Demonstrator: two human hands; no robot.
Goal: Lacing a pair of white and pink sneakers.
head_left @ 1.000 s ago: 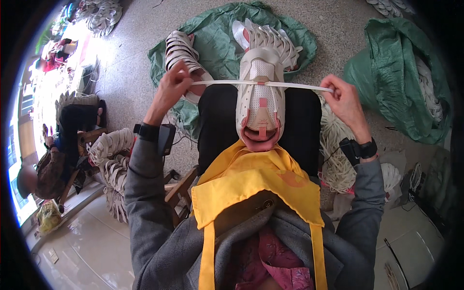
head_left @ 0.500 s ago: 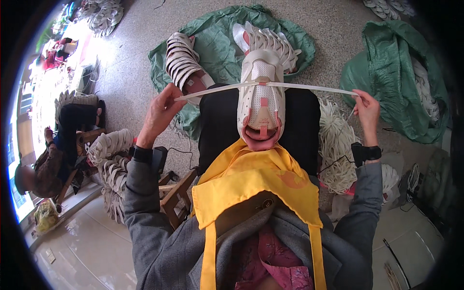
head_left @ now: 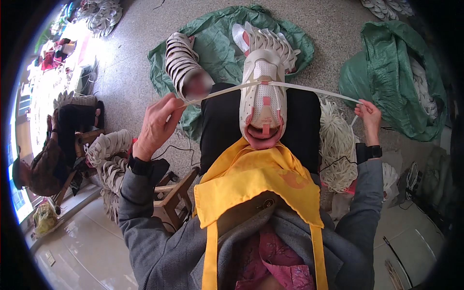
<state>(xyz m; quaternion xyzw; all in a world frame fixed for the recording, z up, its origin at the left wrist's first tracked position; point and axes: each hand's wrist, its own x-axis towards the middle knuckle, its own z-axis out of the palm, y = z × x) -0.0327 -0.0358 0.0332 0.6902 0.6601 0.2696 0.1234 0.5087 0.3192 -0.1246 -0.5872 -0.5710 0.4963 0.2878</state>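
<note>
- Head view: a yellow apron (head_left: pixel 251 179) covers the lap, a white sneaker (head_left: pixel 263 104) standing toe-up on it
- Left hand (head_left: pixel 157 125) and right hand (head_left: pixel 369 116) each pinch an end of the white lace (head_left: pixel 309 89), taut through the sneaker
- Beyond, green sacks (head_left: pixel 217 43) hold more sneakers on the floor

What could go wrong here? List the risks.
1. The lace is stretched taut between the left hand and right hand; an uneven pull might draw one end out through the eyelet.
2. The shoe lies loose on the lap; a hard tug could tip it off.
3. The loose lace pile sits close under the right hand and might snag the free end.
</note>
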